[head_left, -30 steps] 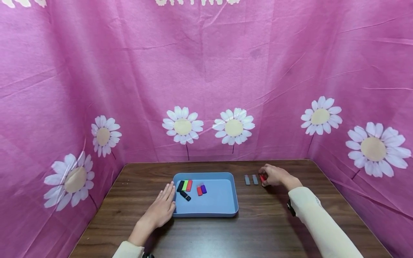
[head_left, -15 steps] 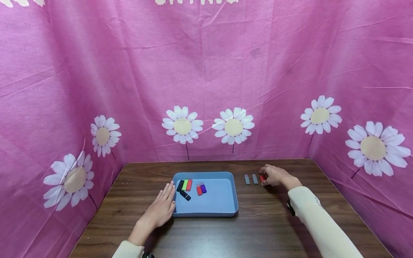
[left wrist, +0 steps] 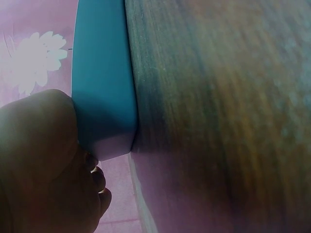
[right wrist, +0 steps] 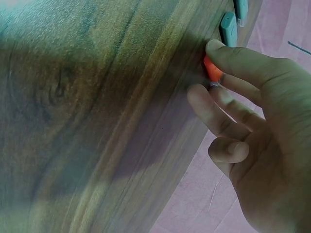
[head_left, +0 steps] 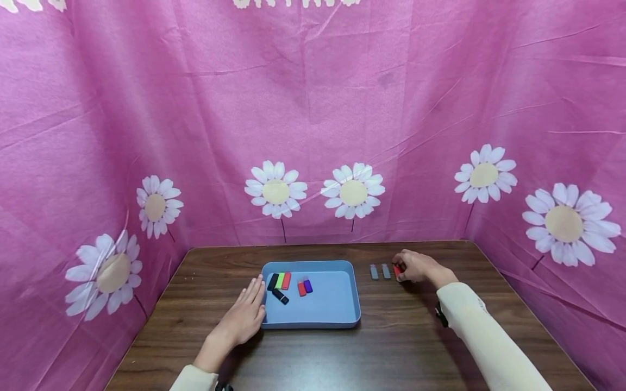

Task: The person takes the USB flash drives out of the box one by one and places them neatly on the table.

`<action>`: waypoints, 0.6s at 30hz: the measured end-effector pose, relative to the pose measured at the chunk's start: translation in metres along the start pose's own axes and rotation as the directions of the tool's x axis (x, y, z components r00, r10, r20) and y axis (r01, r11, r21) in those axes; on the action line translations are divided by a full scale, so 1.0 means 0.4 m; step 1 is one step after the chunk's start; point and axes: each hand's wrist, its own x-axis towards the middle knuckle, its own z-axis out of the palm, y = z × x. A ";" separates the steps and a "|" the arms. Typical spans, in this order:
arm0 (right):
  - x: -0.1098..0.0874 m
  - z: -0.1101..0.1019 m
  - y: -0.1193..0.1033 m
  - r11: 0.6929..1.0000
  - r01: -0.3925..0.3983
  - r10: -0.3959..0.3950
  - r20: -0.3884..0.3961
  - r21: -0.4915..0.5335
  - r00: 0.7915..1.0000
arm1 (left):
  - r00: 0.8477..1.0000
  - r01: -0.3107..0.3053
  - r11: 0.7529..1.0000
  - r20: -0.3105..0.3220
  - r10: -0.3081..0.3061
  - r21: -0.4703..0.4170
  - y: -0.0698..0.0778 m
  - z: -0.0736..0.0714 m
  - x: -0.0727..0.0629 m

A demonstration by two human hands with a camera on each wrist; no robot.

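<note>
My right hand [head_left: 415, 266] pinches a red USB flash drive [head_left: 397, 271] on the table, right of the tray. In the right wrist view the thumb lies over one end of that red drive [right wrist: 212, 70], fingertips at the other. Two grey flash drives [head_left: 374, 272] stand in line just left of it. My left hand [head_left: 243, 315] rests with straight fingers along the left side of a blue tray [head_left: 330, 309]. Inside the tray, a black drive [head_left: 273, 281], a green one [head_left: 280, 281] and a red one [head_left: 286, 281] lie side by side.
Below that row lies another black drive [head_left: 280, 296], at an angle. A smaller red drive [head_left: 301, 289] and a purple one [head_left: 307, 286] sit close together nearer the tray's middle. Pink flowered cloth [head_left: 313, 108] surrounds the brown wooden table [head_left: 313, 358] at the back and sides.
</note>
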 end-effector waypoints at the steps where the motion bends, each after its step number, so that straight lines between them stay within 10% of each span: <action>1: 0.000 0.000 0.000 1.000 0.000 0.000 -0.001 0.000 1.000 | 1.000 0.000 1.000 -0.001 0.000 0.000 0.000 0.000 0.000; 18: -0.003 -0.014 -0.002 0.999 -0.009 0.009 0.005 0.052 1.000 | 1.000 0.003 1.000 -0.003 -0.003 0.012 0.000 0.001 -0.001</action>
